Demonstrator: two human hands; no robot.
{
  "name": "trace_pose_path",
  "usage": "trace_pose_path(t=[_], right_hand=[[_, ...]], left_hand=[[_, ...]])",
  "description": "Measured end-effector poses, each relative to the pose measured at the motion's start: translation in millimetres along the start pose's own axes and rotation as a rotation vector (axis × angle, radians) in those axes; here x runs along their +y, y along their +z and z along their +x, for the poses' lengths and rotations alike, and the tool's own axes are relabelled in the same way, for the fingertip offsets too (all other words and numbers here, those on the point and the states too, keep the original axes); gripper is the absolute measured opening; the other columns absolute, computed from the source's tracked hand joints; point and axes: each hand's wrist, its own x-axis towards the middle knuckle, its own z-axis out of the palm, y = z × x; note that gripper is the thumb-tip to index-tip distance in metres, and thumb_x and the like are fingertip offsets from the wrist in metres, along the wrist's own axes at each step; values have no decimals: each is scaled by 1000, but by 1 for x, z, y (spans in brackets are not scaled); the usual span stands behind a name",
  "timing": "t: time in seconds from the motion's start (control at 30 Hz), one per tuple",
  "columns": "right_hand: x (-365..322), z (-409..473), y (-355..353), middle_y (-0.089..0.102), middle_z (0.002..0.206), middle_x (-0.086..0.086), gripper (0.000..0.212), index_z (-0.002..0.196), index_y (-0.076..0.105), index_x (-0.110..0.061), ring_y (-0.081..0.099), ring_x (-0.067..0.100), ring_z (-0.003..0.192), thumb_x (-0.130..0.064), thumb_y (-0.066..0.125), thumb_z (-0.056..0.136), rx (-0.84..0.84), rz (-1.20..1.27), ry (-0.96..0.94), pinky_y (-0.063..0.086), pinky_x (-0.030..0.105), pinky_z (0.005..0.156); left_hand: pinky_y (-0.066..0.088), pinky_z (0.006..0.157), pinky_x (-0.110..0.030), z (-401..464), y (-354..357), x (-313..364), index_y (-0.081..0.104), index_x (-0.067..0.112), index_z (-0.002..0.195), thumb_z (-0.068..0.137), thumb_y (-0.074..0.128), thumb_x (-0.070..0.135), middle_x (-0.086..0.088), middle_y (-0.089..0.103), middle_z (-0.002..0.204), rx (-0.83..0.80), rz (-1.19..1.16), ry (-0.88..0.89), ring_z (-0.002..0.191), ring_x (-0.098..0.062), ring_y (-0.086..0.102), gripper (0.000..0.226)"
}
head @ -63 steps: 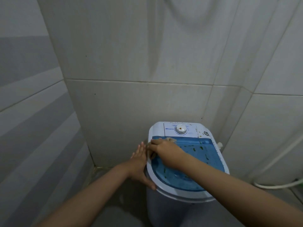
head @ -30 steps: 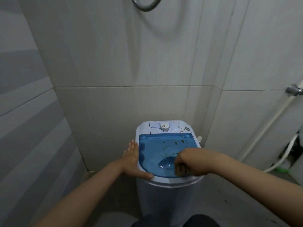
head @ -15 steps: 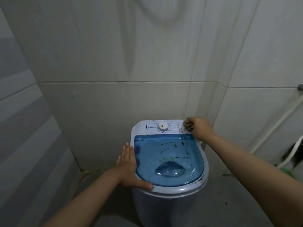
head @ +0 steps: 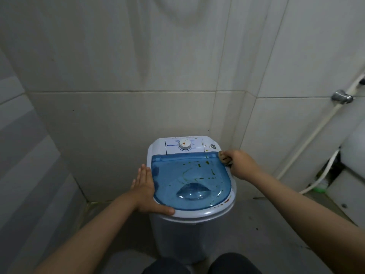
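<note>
The left hand (head: pixel 145 191) lies flat against the small white plastic washing machine (head: pixel 187 236) while the right hand (head: pixel 240 165) grips a small brownish pad (head: pixel 225 160) at its stained translucent blue lid's (head: pixel 177 173) corner.

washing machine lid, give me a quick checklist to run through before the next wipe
1. Machine steadied: left hand lies flat against the left side of the washing machine, thumb on the front rim. Ok.
2. Tool in hand: right hand grips the scrub pad at the lid's right rear corner. Ok.
3. Blue lid shut: it looks flat and closed. Ok.
4. Lid surface clean: brown and green smears across the rear half. Not ok.
5. Control panel clean: orange specks at its right end. Not ok.
6. Pad wet or soapy: cannot tell.
</note>
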Motion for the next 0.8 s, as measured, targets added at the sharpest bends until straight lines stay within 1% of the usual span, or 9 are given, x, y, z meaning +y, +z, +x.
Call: trace_pose_path(t=[0.07, 0.17, 0.2, 0.3, 0.4, 0.53, 0.6, 0.7, 0.8], right_hand=[[0, -17, 1, 71, 100, 3, 38, 106, 67, -14, 65, 19, 92, 5, 54, 77, 7, -1, 5, 48, 23, 74], [-2, -42, 2, 69, 103, 4, 39, 111, 66, -14, 65, 19, 94, 4, 56, 77, 12, -11, 6, 46, 22, 74], [-4, -52, 2, 68, 105, 6, 40, 113, 65, -13, 64, 21, 95, 3, 56, 77, 17, -22, 5, 46, 23, 75], [-13, -79, 2, 64, 111, 10, 39, 117, 61, -10, 64, 26, 101, 0, 54, 80, 8, -57, 2, 49, 30, 83], [-27, -100, 4, 58, 119, 10, 43, 125, 51, -10, 62, 28, 107, -3, 49, 83, -33, -120, 30, 50, 33, 87], [-53, -122, 14, 48, 127, 13, 36, 125, 46, -7, 58, 34, 109, -5, 45, 89, -95, -273, 84, 51, 40, 84], [-68, -131, 19, 46, 129, 17, 38, 127, 44, -3, 58, 36, 106, -3, 47, 89, -103, -354, 86, 52, 41, 83], [-91, -141, 29, 43, 131, 27, 44, 130, 41, 4, 54, 40, 110, 5, 48, 87, -158, -444, 71, 52, 44, 85], [-115, -145, 35, 43, 129, 32, 41, 128, 43, 9, 49, 44, 115, 9, 43, 87, -202, -475, -13, 49, 50, 90]], left_hand=[[-11, 115, -45, -2, 0, 2, -34, 5, 139, 21, 51, 95, -13, -44, 147, 2, 1, -5, 136, -28, -37, 171], [-10, 115, -46, -3, 0, 3, -33, 5, 140, 33, 60, 88, -13, -42, 148, 25, 6, -13, 137, -28, -35, 165], [-9, 115, -46, -3, 1, 3, -33, 5, 140, 33, 60, 89, -13, -42, 148, 27, 6, -13, 138, -28, -35, 165], [-8, 116, -47, -3, 1, 3, -32, 5, 141, 19, 51, 95, -14, -40, 149, 27, 17, -13, 139, -28, -34, 172], [-7, 116, -47, -2, 0, 3, -31, 4, 141, 14, 47, 97, -14, -38, 150, 32, 23, -16, 140, -28, -32, 176], [-7, 116, -47, -2, 1, 4, -30, 4, 142, 12, 46, 97, -14, -38, 151, 39, 22, -21, 140, -28, -32, 177], [-8, 116, -46, -2, 1, 4, -30, 4, 142, 13, 47, 96, -14, -37, 151, 38, 24, -24, 140, -28, -32, 176], [-7, 117, -47, -3, 2, 4, -29, 4, 142, 13, 46, 97, -14, -36, 151, 46, 29, -24, 141, -28, -31, 176], [-6, 117, -47, -3, 2, 4, -29, 4, 142, 13, 47, 96, -14, -35, 152, 51, 22, -21, 141, -29, -30, 176]])
